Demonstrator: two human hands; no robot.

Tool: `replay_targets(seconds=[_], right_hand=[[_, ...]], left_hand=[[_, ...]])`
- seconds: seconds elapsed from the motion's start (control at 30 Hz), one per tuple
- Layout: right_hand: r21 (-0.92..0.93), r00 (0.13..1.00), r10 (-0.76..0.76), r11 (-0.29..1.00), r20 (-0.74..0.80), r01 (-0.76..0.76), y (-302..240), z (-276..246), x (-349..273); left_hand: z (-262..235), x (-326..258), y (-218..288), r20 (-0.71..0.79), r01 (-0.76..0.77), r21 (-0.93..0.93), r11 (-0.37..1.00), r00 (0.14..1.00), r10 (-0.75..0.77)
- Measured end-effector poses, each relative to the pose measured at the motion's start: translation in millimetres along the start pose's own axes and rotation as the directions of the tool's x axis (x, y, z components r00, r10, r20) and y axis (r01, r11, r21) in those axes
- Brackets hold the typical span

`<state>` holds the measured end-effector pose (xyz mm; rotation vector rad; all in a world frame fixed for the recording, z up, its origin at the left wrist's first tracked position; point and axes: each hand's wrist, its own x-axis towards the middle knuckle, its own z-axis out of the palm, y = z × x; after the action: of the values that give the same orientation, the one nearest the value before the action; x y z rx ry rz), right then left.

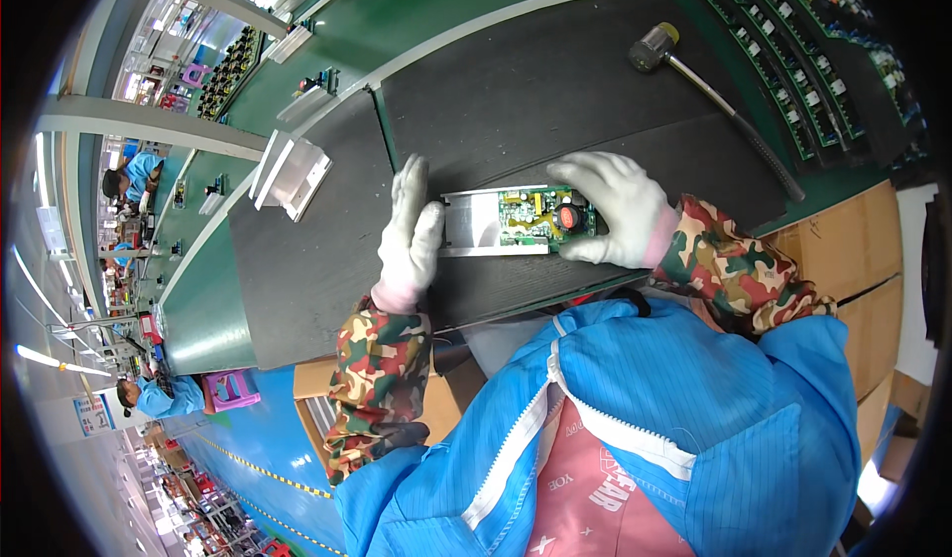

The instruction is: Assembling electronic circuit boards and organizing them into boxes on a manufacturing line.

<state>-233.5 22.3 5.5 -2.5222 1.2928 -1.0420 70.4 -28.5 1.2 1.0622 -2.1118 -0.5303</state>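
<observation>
Single head-worn fisheye view, steeply down and close over the dark bench mat [555, 91].

A rubber mallet [656, 45] lies on the black mat [555, 81]; an aluminium bracket [290, 174] sits left
</observation>
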Motion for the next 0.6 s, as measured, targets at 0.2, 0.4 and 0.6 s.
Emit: replay_targets(seconds=[0.2, 0.4, 0.6], right_hand=[[0.012, 0.991, 0.021, 1.000, 0.132, -0.023, 12, 33, -21], [0.445, 0.973, 0.226, 0.868, 0.045, -0.222, 0, 26, -10], [0.564, 0.914, 0.388, 0.784, -0.119, -0.259, -4, 55, -4]], left_hand=[[13, -17, -11, 0.218, 0.275, -0.482, 0.832, 0.957, -0.189], [32, -19, 17, 0.268, 0.399, -0.796, 0.456, 0.907, -0.325], [60, -10, 40, 0.293, 0.401, -0.754, 0.520, 0.914, -0.281]])
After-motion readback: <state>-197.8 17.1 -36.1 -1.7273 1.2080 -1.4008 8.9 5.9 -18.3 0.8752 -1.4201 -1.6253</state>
